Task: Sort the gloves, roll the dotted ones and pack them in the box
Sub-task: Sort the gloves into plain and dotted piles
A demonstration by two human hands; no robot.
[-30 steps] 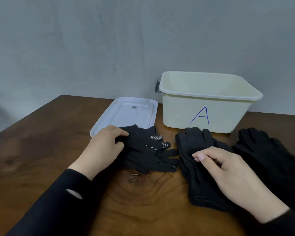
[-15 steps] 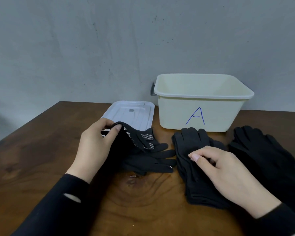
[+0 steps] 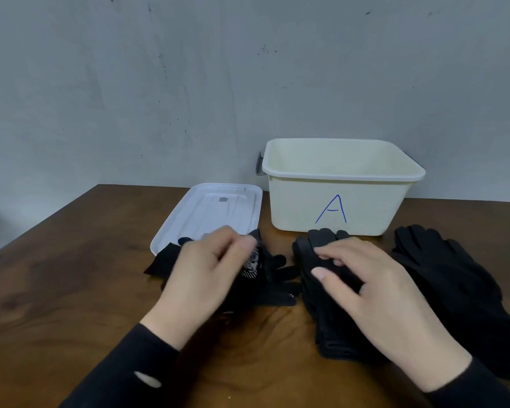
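Observation:
My left hand (image 3: pixel 202 276) grips a black glove with white dots (image 3: pixel 255 265), its cuff folded over toward the fingers; the hand is blurred. More black gloves of the same pile (image 3: pixel 273 295) lie under it. My right hand (image 3: pixel 374 295) rests flat with relaxed fingers on a stack of plain black gloves (image 3: pixel 321 251). A third heap of plain black gloves (image 3: pixel 448 278) lies at the right. The cream box marked "A" (image 3: pixel 336 207) stands open and looks empty behind the stacks.
The white lid (image 3: pixel 212 213) lies flat left of the box, just behind my left hand. A grey wall rises right behind the box. The brown wooden table (image 3: pixel 71 275) stretches to the left and toward me.
My left hand has lifted the cuff of the top dotted glove and carried it rightward over the glove's fingers. My right hand has stayed on the plain stack.

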